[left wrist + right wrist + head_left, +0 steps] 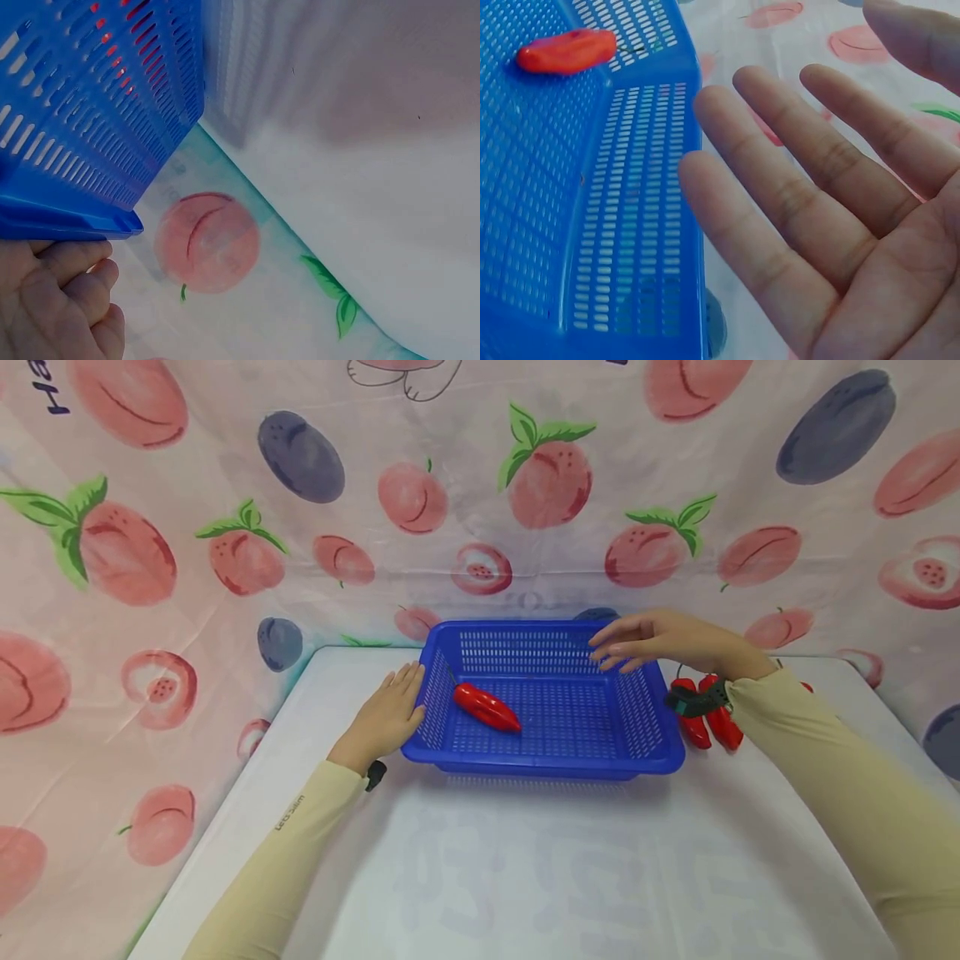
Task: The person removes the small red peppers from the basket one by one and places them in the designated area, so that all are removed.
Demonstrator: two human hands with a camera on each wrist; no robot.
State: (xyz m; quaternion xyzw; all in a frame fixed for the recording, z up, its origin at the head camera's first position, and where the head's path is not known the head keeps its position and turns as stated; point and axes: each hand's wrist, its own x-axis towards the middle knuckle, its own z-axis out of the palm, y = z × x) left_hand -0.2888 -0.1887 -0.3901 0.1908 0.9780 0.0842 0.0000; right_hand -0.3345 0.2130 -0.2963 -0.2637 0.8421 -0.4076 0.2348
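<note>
A blue plastic basket [540, 766] with slotted walls stands on the white table. Inside, toward its left end, lies one red pepper [486, 707] with a thin stem, also visible in the right wrist view [568, 52]. My left hand [384, 714] touches the basket's left rim with fingers extended; the left wrist view shows its fingers [75, 274] right at the rim. Over the basket's right end hovers my right hand [660, 639], fingers spread and nothing held. In the right wrist view its palm faces the camera beside the basket wall.
Right of the basket, partly behind my right wrist, lie a red pepper [694, 727] and another red pepper [724, 727]. A bit of red [807, 687] shows past the sleeve. A fruit-print cloth [480, 527] hangs behind the white table [540, 868].
</note>
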